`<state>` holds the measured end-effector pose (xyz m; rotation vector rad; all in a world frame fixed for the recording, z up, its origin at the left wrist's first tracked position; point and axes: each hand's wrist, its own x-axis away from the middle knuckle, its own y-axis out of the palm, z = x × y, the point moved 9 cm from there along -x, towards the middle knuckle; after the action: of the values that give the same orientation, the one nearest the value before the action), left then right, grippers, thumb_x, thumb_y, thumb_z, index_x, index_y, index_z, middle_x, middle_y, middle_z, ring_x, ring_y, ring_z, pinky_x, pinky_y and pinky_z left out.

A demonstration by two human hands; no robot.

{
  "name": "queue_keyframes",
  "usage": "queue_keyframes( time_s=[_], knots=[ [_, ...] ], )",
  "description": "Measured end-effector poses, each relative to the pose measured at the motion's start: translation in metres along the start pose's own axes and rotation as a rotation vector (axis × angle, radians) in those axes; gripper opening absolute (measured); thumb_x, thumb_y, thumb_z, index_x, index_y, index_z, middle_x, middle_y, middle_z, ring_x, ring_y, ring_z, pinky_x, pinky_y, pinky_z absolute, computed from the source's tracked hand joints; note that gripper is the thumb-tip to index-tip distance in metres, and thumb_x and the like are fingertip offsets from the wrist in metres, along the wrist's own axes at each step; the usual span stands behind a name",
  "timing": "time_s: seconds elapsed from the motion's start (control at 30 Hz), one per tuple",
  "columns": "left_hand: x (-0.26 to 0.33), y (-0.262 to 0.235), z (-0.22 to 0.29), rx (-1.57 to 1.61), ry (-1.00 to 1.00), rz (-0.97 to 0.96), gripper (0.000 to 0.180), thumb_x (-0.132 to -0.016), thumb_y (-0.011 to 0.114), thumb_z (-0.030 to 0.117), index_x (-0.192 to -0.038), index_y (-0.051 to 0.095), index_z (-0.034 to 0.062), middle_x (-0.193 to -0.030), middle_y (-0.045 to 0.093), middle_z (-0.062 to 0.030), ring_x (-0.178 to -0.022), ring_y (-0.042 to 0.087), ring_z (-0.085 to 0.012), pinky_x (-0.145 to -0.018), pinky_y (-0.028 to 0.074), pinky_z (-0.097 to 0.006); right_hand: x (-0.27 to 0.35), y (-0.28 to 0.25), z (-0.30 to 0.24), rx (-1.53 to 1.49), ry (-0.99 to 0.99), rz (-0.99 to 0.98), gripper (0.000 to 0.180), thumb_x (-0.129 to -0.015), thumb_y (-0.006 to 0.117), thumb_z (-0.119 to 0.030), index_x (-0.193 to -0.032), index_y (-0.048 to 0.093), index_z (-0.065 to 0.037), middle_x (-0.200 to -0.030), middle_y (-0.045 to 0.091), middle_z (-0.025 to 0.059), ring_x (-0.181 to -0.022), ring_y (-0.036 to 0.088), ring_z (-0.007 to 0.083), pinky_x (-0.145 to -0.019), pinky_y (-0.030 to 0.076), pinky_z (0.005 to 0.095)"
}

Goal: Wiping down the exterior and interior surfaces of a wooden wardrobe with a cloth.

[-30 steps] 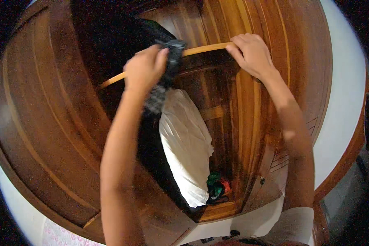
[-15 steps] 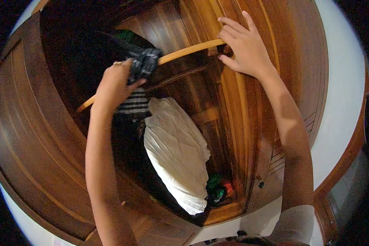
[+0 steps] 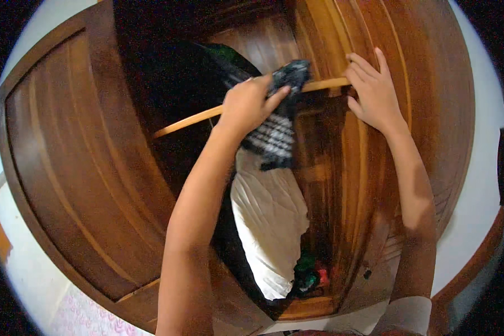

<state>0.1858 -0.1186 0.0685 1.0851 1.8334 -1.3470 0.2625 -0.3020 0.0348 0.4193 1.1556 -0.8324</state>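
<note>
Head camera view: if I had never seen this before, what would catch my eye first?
Most striking are two bare arms reaching up into an open wooden wardrobe. The left hand presses a dark striped cloth against the pale wooden rail across the middle, while the right hand rests flat where the rail meets the frame. Below hangs a white garment, with a green and red bundle at the bottom.

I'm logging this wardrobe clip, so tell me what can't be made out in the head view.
- Left hand: its palm and the grip on the dark striped cloth face away.
- Light wooden rail: its left end vanishes into shadow.
- Green and red items on the wardrobe floor: too small to identify.
</note>
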Motion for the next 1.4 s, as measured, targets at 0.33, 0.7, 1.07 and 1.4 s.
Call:
queue_keyframes(
  time_s=[0.33, 0.7, 1.07, 1.4],
  knots=[
    [0.09, -0.101, -0.134, -0.26, -0.311, 0.078, 0.05, -0.093, 0.049, 0.04, -0.071, 0.061, -0.0028, -0.072, 0.062, -0.0254, -0.072, 0.06, -0.0436, -0.067, 0.049, -0.05, -0.025, -0.011, -0.014, -0.036, 0.153, 0.064, 0.074, -0.081, 0.055, -0.063, -0.09, 0.064, 0.01, -0.108, 0.061, 0.0269, -0.118, 0.051, 0.0328, -0.116, 0.012, 0.0504],
    [-0.005, -0.038, -0.021, -0.033, -0.226, -0.031, 0.057, -0.092, 0.041, 0.047, -0.079, 0.066, -0.0022, -0.081, 0.065, -0.0243, -0.081, 0.063, -0.0423, -0.076, 0.049, -0.051, -0.047, -0.024, -0.06, -0.295, 0.127, 0.27, 0.053, -0.088, 0.053, -0.05, -0.081, 0.057, 0.003, -0.08, 0.056, 0.0178, -0.086, 0.056, 0.0333, -0.112, 0.021, 0.0516],
    [0.024, -0.058, -0.025, -0.101, -0.206, 0.173, 0.046, -0.091, 0.05, 0.04, -0.072, 0.062, 0.0004, -0.074, 0.063, -0.0224, -0.07, 0.062, -0.0413, -0.066, 0.049, -0.05, -0.022, -0.022, -0.027, -0.31, 0.179, 0.262, 0.034, -0.092, 0.048, -0.033, -0.086, 0.057, 0.0, -0.085, 0.057, 0.0145, -0.09, 0.055, 0.0328, -0.112, 0.021, 0.05],
    [0.079, -0.112, -0.168, -0.482, -0.428, -0.256, 0.054, -0.09, 0.043, 0.042, -0.073, 0.068, -0.0028, -0.078, 0.065, -0.0247, -0.076, 0.064, -0.0411, -0.073, 0.052, -0.049, -0.023, -0.011, -0.029, -0.349, 0.109, 0.147, 0.041, -0.091, 0.052, -0.04, -0.094, 0.059, 0.0, -0.091, 0.06, 0.0149, -0.095, 0.055, 0.033, -0.112, 0.019, 0.0511]
  ],
)
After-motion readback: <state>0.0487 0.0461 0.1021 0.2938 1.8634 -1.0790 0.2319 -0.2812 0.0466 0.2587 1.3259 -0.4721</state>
